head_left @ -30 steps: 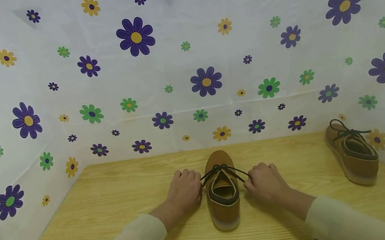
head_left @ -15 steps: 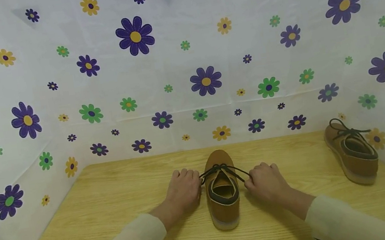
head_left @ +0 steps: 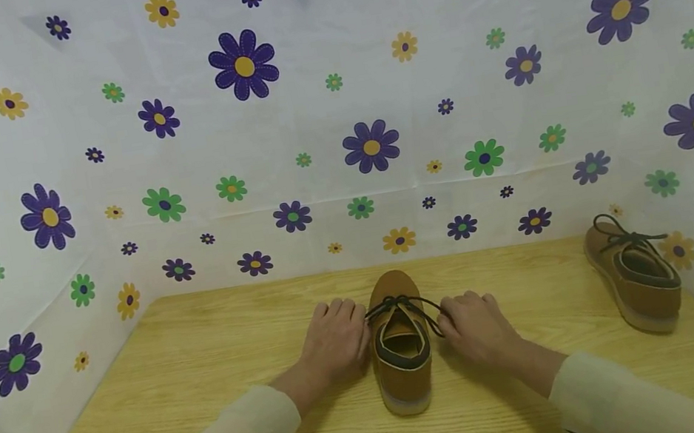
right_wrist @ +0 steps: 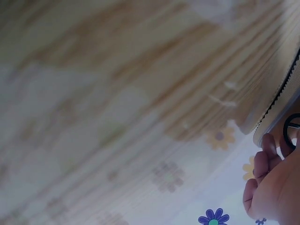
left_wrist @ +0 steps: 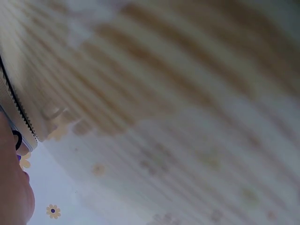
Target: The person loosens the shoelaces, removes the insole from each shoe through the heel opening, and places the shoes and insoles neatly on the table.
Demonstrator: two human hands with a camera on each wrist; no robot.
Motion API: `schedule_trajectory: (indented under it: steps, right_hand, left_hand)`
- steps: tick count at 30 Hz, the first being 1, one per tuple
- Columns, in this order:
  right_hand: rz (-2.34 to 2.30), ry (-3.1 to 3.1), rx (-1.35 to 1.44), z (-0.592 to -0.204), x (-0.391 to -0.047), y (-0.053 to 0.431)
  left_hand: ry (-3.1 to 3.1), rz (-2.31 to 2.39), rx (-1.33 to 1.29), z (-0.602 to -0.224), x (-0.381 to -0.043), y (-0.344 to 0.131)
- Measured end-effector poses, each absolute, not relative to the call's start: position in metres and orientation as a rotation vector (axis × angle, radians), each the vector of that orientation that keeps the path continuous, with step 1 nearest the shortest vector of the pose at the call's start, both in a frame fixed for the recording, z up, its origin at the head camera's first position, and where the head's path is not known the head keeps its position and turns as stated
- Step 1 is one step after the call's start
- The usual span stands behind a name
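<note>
A brown lace-up shoe [head_left: 408, 391] sits upright in the middle of the table, toe away from me. Its dark shoelace [head_left: 426, 305] is tied in a bow over the tongue, with strands out to both sides. My left hand [head_left: 336, 339] is close against the shoe's left side, fingers curled at the lace; its fingertips are hidden. On the right, my right hand [head_left: 479, 327] holds the lace, which bends slackly toward its fingers. In the right wrist view a dark lace loop [right_wrist: 287, 133] shows by the curled fingers [right_wrist: 261, 166], beside the shoe's sole.
A matching brown shoe [head_left: 652, 302] with a tied bow stands at the right, near the side wall. The wood-grain table [head_left: 234, 316] is bounded at the back and sides by a white flowered cloth [head_left: 305, 118].
Both hands have moved slightly inward toward the shoe. The lace, pulled straighter to both sides before, now curves slackly on the right. The shoes have stayed in place.
</note>
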State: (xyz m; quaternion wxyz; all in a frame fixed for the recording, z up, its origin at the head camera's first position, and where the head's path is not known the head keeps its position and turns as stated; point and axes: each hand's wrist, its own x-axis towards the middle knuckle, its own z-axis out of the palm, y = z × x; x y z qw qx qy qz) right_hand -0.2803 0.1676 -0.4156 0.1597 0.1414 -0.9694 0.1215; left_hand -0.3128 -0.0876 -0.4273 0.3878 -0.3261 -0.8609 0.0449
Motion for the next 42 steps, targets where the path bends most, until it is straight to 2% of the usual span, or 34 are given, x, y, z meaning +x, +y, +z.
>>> schedule_trajectory:
  steps: [14, 42]
  right_hand:
    - [0.360, -2.687, 0.506, -0.4145, -0.2793, 0.1675]
    - [0.235, -2.735, 0.462, -0.4168, -0.2800, 0.1697]
  left_hand:
    - [-2.235, 0.085, -0.845, -0.4310, -0.3180, -0.0882]
    - [-2.341, 0.222, -0.771, -0.4284, -0.3115, -0.0905]
